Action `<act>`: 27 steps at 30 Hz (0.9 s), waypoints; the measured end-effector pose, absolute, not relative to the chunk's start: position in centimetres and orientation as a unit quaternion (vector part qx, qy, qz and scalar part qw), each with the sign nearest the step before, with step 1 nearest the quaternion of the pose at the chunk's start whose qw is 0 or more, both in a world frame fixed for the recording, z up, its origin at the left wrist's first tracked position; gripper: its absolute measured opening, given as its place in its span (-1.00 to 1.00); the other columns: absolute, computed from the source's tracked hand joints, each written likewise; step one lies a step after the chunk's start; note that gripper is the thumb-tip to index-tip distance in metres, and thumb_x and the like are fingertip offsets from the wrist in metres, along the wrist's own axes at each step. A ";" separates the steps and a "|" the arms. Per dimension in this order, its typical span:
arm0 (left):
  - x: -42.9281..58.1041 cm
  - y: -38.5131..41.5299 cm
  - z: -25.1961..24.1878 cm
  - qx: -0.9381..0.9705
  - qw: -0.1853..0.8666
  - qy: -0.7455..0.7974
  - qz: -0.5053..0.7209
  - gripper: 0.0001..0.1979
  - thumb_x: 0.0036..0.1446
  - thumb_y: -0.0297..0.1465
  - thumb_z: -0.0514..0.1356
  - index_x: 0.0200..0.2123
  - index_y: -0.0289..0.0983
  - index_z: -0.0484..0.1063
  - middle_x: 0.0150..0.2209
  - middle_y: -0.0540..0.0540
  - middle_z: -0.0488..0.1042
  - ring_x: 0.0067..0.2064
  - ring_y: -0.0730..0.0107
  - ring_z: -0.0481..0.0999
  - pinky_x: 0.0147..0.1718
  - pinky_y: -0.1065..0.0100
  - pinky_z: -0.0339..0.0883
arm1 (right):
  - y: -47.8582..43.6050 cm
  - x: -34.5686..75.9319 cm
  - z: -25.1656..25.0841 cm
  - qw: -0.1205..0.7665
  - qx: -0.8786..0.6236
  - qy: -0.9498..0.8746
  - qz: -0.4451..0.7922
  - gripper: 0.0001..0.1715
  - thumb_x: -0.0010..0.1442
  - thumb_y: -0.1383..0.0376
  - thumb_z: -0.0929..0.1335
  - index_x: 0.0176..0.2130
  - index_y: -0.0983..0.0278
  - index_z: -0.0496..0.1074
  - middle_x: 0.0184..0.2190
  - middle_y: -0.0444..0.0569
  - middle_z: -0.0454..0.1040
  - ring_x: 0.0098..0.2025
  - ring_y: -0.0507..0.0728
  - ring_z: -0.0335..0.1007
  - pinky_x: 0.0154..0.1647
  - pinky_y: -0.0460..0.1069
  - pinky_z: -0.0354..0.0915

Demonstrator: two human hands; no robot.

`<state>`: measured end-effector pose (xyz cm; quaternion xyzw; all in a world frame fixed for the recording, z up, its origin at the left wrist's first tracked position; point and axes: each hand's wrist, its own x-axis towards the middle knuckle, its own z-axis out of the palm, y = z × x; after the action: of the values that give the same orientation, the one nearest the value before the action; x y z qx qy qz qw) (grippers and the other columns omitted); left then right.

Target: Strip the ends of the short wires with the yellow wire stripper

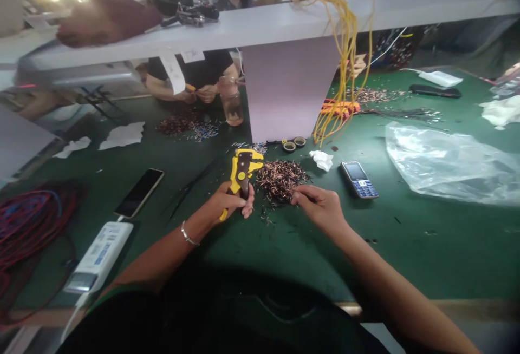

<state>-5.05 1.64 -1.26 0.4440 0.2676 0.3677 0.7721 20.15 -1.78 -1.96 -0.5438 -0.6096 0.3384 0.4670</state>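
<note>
My left hand (235, 200) is wrapped round the handles of a yellow and black wire stripper (242, 174), its jaws pointing up and to the right. Just right of the jaws lies a heap of short wire pieces (282, 179), copper-coloured and dark. At the right edge of this heap is my right hand (319, 207), thumb and forefinger pinched together. Whatever sits between those fingertips is too small to make out. Loose wire bits are scattered on the green table below the heap.
Left of me are a smartphone (140, 192), a white power strip (99, 256) and coiled red wire (28, 235). A keypad phone (359, 179), crumpled tissue (322, 160) and plastic bag (450, 164) lie to the right. Yellow wires (345, 24) hang from the shelf (260, 28); a co-worker (195, 75) sits opposite.
</note>
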 end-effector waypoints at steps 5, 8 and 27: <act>-4.7 1.7 -1.3 0.466 0.743 0.303 0.372 -0.71 -0.18 -0.53 0.32 -0.30 -0.40 0.43 -0.49 -0.06 0.45 -0.55 0.40 0.40 -0.52 0.26 0.34 | -2.2 19.5 -2.3 0.438 -0.521 -0.655 0.327 -0.78 0.12 0.23 0.35 -0.39 0.21 0.61 -0.57 -0.12 0.58 -0.50 0.08 0.49 -0.39 -0.02 0.40; -4.8 1.6 -1.3 0.448 0.787 0.260 0.334 -0.66 -0.22 -0.53 0.29 -0.26 -0.41 0.44 -0.46 -0.10 0.47 -0.49 0.32 0.44 -0.44 0.19 0.37 | -2.2 19.5 -2.3 0.446 -0.542 -0.642 0.310 -0.78 0.13 0.23 0.35 -0.37 0.20 0.61 -0.57 -0.13 0.58 -0.50 0.08 0.50 -0.39 -0.03 0.40; -4.4 0.8 -1.8 0.473 0.799 0.249 0.277 -0.57 -0.24 -0.51 0.31 -0.18 -0.38 0.44 -0.35 -0.14 0.48 -0.37 0.26 0.48 -0.31 0.18 0.37 | -3.4 18.9 -1.1 0.475 -0.498 -0.720 0.090 -0.72 0.24 0.34 0.29 -0.30 0.29 0.61 -0.45 0.03 0.63 -0.47 0.10 0.55 -0.42 -0.04 0.42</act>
<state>-4.41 0.78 -1.77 0.4729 0.2486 0.2770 0.7987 18.95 -3.44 -1.09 -0.4976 -0.7202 0.0900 0.4751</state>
